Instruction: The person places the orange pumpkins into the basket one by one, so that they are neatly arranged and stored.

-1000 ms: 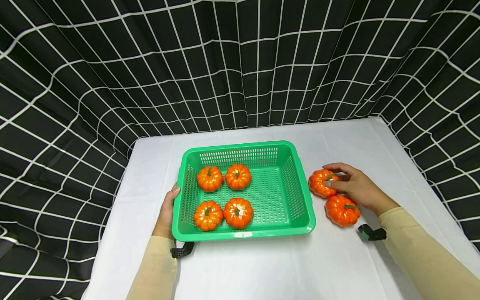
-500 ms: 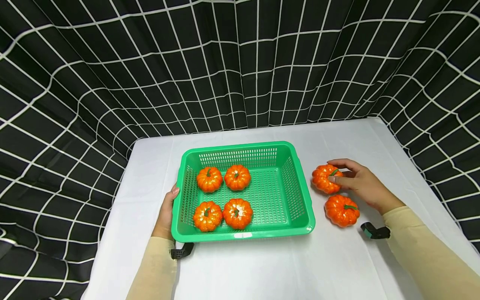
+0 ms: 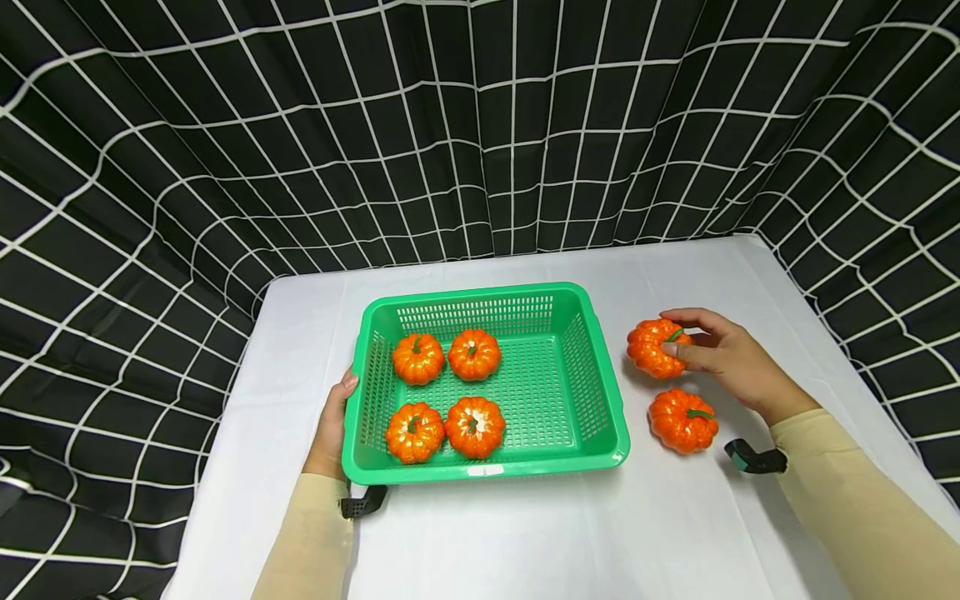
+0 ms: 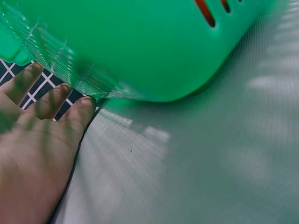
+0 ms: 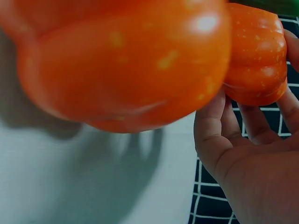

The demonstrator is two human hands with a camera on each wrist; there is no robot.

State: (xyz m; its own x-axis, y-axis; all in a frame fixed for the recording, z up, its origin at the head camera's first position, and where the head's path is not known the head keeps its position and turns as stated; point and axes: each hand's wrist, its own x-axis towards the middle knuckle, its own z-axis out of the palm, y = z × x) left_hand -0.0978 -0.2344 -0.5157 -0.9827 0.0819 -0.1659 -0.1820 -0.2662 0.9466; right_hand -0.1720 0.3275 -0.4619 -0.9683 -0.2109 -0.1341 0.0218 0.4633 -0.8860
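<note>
My right hand grips a small orange pumpkin with a green stem, to the right of the basket. In the right wrist view, the fingers curl under and around this pumpkin, which leans with its stem side up. A second pumpkin sits on the table just in front of it and looms large in the right wrist view. My left hand touches the left side of the green plastic basket, its fingers fairly straight along the wall; the thumb is hidden there.
Inside the basket, two pumpkins stand at the back left and two more at the front left. A white cloth covers the table. Black curtains with white grid lines enclose the back and sides.
My right hand has moved right and away from me with its pumpkin, opening a gap to the basket and the other loose pumpkin. The left hand and basket stay nearly the same.
</note>
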